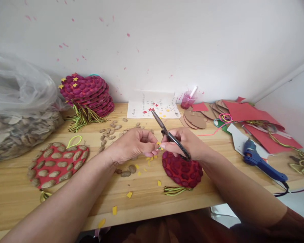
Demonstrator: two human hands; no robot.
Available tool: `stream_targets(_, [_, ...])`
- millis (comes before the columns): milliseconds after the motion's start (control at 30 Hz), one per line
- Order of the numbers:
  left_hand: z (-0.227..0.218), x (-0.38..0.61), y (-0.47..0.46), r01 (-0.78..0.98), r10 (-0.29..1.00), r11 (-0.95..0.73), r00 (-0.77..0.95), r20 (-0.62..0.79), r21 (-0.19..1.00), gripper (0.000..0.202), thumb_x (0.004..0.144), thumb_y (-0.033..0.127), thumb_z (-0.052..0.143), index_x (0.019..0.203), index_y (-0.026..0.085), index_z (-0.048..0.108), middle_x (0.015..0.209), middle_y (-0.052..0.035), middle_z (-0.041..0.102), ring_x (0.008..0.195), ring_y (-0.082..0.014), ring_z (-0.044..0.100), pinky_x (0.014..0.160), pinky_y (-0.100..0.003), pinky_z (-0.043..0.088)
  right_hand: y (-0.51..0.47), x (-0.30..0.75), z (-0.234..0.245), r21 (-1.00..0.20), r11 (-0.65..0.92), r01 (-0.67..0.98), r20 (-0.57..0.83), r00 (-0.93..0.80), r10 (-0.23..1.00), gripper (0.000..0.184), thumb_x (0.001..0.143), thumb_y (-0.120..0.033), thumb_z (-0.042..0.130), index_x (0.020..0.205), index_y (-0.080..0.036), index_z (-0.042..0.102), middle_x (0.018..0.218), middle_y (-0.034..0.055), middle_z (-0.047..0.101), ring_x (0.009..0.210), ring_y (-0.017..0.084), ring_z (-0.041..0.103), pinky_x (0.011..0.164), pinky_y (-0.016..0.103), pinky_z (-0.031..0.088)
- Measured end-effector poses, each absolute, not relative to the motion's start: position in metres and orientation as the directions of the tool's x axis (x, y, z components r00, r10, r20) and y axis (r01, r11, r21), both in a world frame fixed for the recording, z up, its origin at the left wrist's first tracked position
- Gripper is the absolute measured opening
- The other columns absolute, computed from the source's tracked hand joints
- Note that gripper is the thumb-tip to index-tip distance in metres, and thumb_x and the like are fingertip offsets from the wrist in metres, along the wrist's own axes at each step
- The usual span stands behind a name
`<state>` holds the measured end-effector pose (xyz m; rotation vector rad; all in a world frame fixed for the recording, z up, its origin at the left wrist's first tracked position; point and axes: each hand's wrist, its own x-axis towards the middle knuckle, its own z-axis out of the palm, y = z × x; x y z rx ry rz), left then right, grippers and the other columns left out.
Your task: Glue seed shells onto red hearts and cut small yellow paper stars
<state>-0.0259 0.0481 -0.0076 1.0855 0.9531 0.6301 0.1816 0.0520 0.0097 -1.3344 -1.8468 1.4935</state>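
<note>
My left hand [135,144] pinches a tiny yellow piece [159,144] between thumb and fingers above the wooden table [147,192]. My right hand [186,143] touches the same piece with its fingertips and has a pair of black scissors [167,132] hooked on its fingers, blades pointing up and away. Just below my right hand lies a dark red heart [182,170] covered in painted shells, with a green-yellow tassel. Yellow scraps [129,194] are scattered on the wood beneath my hands.
A red heart with plain shells [55,164] lies at left, beside a plastic bag of shells [17,111]. A stack of dark red hearts [88,92] leans on the wall. Loose shells [108,133], a paper sheet with stars [154,108], a pink cup [188,99], cardboard and red sheets [245,113], a blue glue gun [260,162].
</note>
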Motion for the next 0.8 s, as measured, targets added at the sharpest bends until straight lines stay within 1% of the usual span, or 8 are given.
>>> stream_targets(167, [-0.009, -0.024, 0.050, -0.163, 0.829, 0.457, 0.435, -0.352, 0.874, 0.021, 0.071, 0.022, 0.082, 0.085, 0.013, 0.070, 0.079, -0.0103, 0.076, 0.072, -0.0157, 0.073, 0.069, -0.024, 0.059, 0.055, 0.181, 0.001, -0.950, -0.102, 0.296, -0.205, -0.340, 0.918, 0.022, 0.071, -0.034, 0.075, 0.078, -0.016, 0.063, 0.046, -0.0060, 0.054, 0.038, 0.008, 0.047, 0.036, 0.018, 0.031])
stream_targets(300, [-0.011, -0.019, 0.047, -0.264, 0.851, 0.466, 0.394, -0.346, 0.844, 0.025, 0.071, 0.022, 0.083, 0.090, 0.012, 0.070, 0.087, -0.0115, 0.077, 0.073, -0.0150, 0.073, 0.070, -0.023, 0.059, 0.056, 0.179, -0.004, -0.975, -0.102, 0.198, -0.155, -0.274, 0.949, 0.023, 0.071, -0.035, 0.075, 0.076, -0.017, 0.062, 0.044, -0.0065, 0.054, 0.037, 0.008, 0.047, 0.037, 0.019, 0.034])
stream_targets(400, [-0.014, -0.015, 0.044, -0.290, 0.875, 0.432, 0.363, -0.320, 0.854, 0.028, 0.070, 0.023, 0.084, 0.092, 0.012, 0.070, 0.089, -0.0113, 0.077, 0.074, -0.0145, 0.072, 0.070, -0.023, 0.059, 0.056, 0.178, -0.005, -0.978, -0.112, 0.178, -0.153, -0.233, 0.960, 0.024, 0.071, -0.036, 0.076, 0.075, -0.017, 0.062, 0.043, -0.0064, 0.054, 0.036, 0.008, 0.044, 0.037, 0.019, 0.033])
stream_targets(467, [-0.015, -0.012, 0.043, -0.304, 0.893, 0.406, 0.335, -0.302, 0.862, 0.029, 0.069, 0.024, 0.085, 0.091, 0.012, 0.070, 0.085, -0.0094, 0.076, 0.073, -0.0136, 0.072, 0.069, -0.022, 0.058, 0.055, 0.176, -0.005, -0.979, -0.122, 0.160, -0.156, -0.216, 0.964, 0.025, 0.071, -0.036, 0.077, 0.076, -0.017, 0.062, 0.042, -0.0068, 0.054, 0.036, 0.008, 0.044, 0.037, 0.019, 0.033])
stream_targets(600, [-0.014, -0.006, 0.040, -0.328, 0.921, 0.362, 0.273, -0.280, 0.873, 0.029, 0.068, 0.028, 0.086, 0.085, 0.012, 0.069, 0.077, -0.0064, 0.074, 0.068, -0.0124, 0.070, 0.066, -0.021, 0.057, 0.051, 0.173, -0.005, -0.984, -0.112, 0.141, -0.139, -0.199, 0.970, 0.023, 0.072, -0.035, 0.076, 0.075, -0.018, 0.061, 0.043, -0.0069, 0.053, 0.037, 0.009, 0.045, 0.038, 0.020, 0.034])
stream_targets(800, [-0.015, -0.001, 0.036, -0.325, 0.947, 0.301, 0.215, -0.240, 0.897, 0.030, 0.068, 0.034, 0.085, 0.081, 0.013, 0.069, 0.075, -0.0062, 0.074, 0.068, -0.0133, 0.069, 0.066, -0.022, 0.056, 0.047, 0.167, -0.005, -0.986, -0.071, 0.152, -0.097, -0.171, 0.981, 0.022, 0.075, -0.035, 0.074, 0.072, -0.018, 0.060, 0.044, -0.0058, 0.054, 0.039, 0.009, 0.047, 0.039, 0.022, 0.035])
